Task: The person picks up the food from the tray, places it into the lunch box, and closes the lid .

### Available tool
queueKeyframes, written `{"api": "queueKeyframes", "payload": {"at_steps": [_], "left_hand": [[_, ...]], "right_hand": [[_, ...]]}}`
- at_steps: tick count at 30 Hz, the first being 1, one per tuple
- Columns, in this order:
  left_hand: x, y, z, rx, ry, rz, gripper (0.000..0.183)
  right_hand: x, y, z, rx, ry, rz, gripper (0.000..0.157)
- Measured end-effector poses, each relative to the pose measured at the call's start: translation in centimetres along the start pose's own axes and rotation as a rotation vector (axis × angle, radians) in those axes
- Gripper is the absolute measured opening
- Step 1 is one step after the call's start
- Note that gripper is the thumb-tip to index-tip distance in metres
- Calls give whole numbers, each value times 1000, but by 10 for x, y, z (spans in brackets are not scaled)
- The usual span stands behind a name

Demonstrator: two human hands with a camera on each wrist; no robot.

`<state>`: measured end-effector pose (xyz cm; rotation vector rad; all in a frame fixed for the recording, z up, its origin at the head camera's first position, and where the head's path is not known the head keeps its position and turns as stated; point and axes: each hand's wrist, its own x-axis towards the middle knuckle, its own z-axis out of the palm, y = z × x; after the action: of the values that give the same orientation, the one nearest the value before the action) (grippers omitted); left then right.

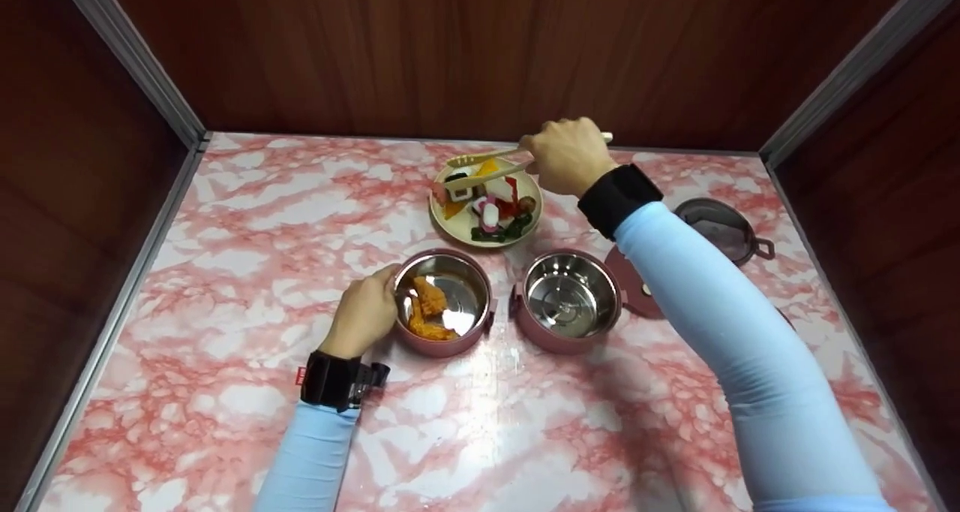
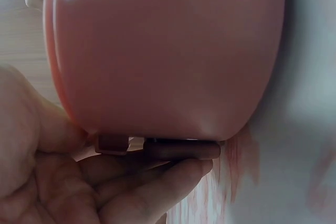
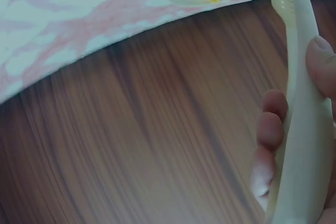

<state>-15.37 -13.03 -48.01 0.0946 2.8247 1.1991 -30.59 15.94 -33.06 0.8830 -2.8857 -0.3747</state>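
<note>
- Legible text, brand, number or sign: none.
- Small red tag (image 1: pixel 301 376) with pale marks, at the left edge of the black wristband (image 1: pixel 330 380) on the near left; too small to read.
- Faint pattern on the floor inside the right pot (image 1: pixel 568 339); whether it includes lettering cannot be told.

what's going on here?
Someone's left hand holds the side of a pink pot with orange food pieces in it. Their right hand grips tongs, arms spread, over a plate of assorted food pieces. A second pink pot stands open to the right of the first.
</note>
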Motion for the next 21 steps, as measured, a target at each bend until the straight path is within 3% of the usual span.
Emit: {"api": "queueKeyframes", "payload": {"at_steps": [6, 16, 21], "left_hand": [[1, 1, 6, -6, -7, 2, 41], [5, -4, 4, 14, 33, 33, 39], [7, -5, 6, 2, 19, 24, 40]], "right_hand": [[2, 6, 8, 89, -88, 80, 27], [-5, 6, 12, 167, -78, 147, 17], [-6, 8, 17, 182, -90, 160, 17]]}}
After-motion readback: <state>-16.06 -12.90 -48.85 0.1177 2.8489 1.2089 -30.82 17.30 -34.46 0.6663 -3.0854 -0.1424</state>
